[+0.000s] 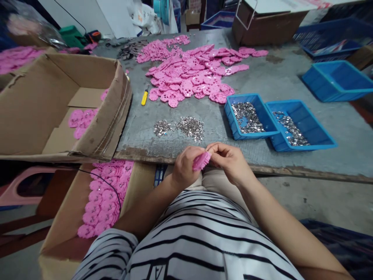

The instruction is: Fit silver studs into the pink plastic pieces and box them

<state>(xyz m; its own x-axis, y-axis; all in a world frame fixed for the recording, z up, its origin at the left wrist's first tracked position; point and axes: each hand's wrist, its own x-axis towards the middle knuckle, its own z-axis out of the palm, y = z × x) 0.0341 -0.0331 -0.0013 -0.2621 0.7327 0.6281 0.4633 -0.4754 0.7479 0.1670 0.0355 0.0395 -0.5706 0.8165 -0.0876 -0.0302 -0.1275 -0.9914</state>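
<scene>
Two hands meet just below the tabletop (276, 77) edge, over the lap: left hand (184, 166) clenched on a pink plastic piece (201, 160), ribbed along its edge, seen edge-on; right hand (230, 161) pinches at the piece's upper end w/ fingertips, anything small between them too tiny to tell. Striped shirt, black on white, fills the bottom.

Lower left, an open cardboard box (62, 237) on the floor holds rows of flat pink skull-shaped pieces (103, 202), overlapped like scales; a thin black cable crosses them.

On the grey, scuffed tabletop, 2 small heaps of shiny metal bits (180, 127) lie just beyond the hands. To the right, 2 blue plastic trays (279, 134) side by side, touching, each w/ more metal bits. Left, a 2nd, bigger cardboard box (96, 77), worn at the rim, w/ a few pink pieces inside.

Farther: 1 yellow-handled screwdriver (145, 96), then a wide loose pile of pink skull pieces (192, 74), too many to count. A 3rd blue tray (338, 79) sits far right, a brown carton (268, 23) behind the pile.
</scene>
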